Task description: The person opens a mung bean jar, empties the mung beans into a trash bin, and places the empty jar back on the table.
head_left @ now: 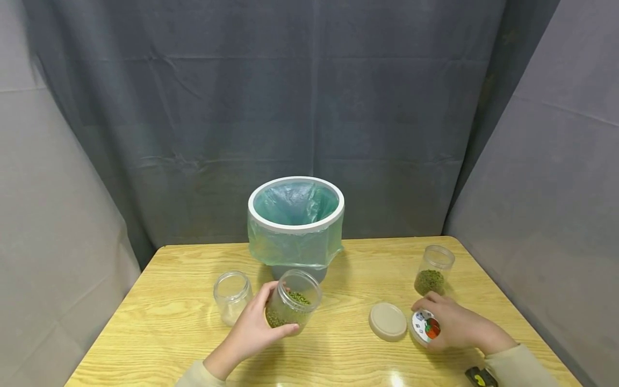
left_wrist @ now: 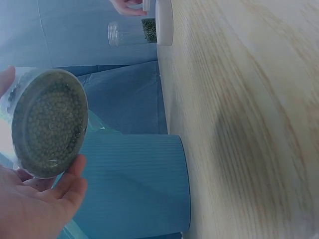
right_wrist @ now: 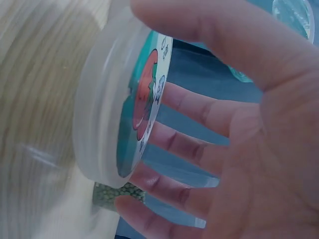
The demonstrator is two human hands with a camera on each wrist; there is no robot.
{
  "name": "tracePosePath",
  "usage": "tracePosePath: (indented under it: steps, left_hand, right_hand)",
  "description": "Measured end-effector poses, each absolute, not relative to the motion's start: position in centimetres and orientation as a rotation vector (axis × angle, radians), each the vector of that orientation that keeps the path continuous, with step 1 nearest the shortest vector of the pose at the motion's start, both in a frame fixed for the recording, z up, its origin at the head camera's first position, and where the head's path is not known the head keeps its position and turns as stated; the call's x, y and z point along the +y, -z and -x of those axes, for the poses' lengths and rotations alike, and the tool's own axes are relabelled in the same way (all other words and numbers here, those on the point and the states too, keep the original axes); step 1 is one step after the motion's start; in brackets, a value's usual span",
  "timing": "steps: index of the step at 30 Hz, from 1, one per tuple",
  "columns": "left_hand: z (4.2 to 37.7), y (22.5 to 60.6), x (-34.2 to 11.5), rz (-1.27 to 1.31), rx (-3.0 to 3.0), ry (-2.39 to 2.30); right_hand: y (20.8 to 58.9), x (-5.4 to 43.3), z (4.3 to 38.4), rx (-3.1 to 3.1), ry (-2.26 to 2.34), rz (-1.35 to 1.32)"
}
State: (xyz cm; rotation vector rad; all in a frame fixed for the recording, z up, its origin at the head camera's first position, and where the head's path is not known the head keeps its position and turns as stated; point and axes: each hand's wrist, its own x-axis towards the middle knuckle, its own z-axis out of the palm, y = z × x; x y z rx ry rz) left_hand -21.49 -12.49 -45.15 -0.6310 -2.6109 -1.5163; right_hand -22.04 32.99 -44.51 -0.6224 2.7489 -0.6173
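Note:
My left hand [head_left: 249,328] grips a clear jar [head_left: 290,312] partly filled with green mung beans, tilted and held above the table. In the left wrist view the beans show through the jar's round base [left_wrist: 52,124], with fingers around its side. My right hand [head_left: 456,322] holds a round lid [head_left: 420,329] with a printed red fruit picture by its edges, low over the table. The right wrist view shows thumb and fingers on opposite sides of that lid [right_wrist: 97,109]. Just beside it lies a plain beige lid [head_left: 388,321].
Behind the left hand stands a bin [head_left: 296,228] with a white rim and green bag. An open clear jar [head_left: 232,295] sits at left. Another jar [head_left: 430,279] with green beans stands beyond the right hand. A black-and-yellow object [head_left: 481,377] lies by the right sleeve.

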Motion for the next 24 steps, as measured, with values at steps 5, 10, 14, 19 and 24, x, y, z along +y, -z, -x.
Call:
tracePosePath:
  steps: [5,10,14,19,24]
  left_hand:
    - [21.5,45.2,-12.5,0.622,-2.611,1.525]
    - [21.5,45.1,-12.5,0.604,-2.605,1.532]
    - [21.5,45.2,-12.6,0.599,-2.601,1.527]
    - [21.4,45.3,-12.7,0.587,-2.596,1.5]
    - [21.4,45.4,-12.7,0.544,-2.601,1.476]
  right_hand:
    - [44.7,33.1,22.2,2.715,0.644,0.59]
    - [45.4,33.3,22.4,2.714,0.624,0.581]
    - [45.9,33.5,22.6,2.704,0.615,0.563]
    - [46.4,33.5,22.7,2.694,0.626,0.573]
    - [46.8,33.5,22.9,2.685,0.64,0.557]
